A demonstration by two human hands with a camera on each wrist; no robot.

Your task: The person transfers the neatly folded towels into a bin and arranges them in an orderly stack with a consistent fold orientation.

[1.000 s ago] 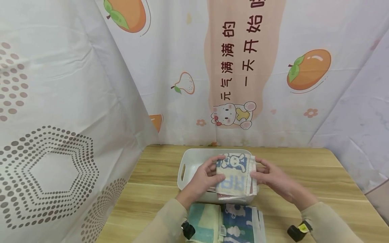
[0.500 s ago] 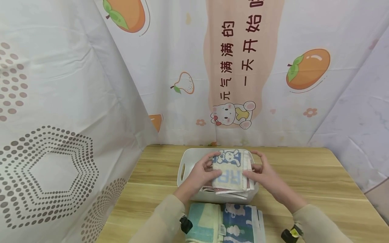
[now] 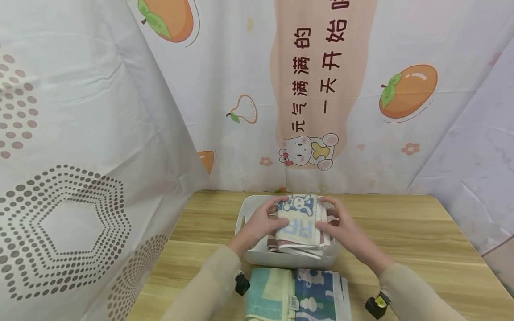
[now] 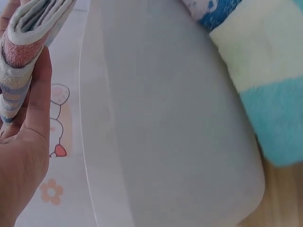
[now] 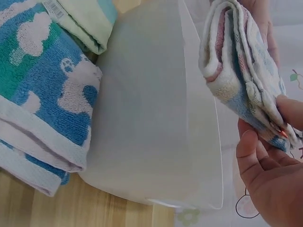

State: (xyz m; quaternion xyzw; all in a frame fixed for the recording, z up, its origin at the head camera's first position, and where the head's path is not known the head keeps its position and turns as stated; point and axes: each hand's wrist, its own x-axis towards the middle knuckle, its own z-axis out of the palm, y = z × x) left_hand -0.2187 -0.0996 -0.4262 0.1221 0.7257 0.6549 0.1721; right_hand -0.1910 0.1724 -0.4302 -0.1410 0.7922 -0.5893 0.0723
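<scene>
Both hands hold a folded towel (image 3: 297,229), cream and blue with a bunny pattern, over the white plastic bin (image 3: 287,259). My left hand (image 3: 259,224) grips its left edge, thumb on the near face. On the opposite edge, my right hand (image 3: 341,225) pinches it between thumb and fingers. The right wrist view shows the towel's (image 5: 236,61) stacked layers, with pink inside, hanging clear of the bin wall (image 5: 142,109). Inside the bin, a reddish-brown striped cloth (image 3: 272,244) shows partly beneath the held towel.
In front of the bin lie two folded towels side by side: a teal and yellow one (image 3: 267,294) and a blue one with white figures (image 3: 315,296). All stand on a wooden table (image 3: 401,240). A printed curtain (image 3: 233,147) hangs behind its far edge.
Both hands have carried the folded towel leftward and slightly away, further over the bin. More of the striped cloth in the bin now shows. The two towels in front have not moved.
</scene>
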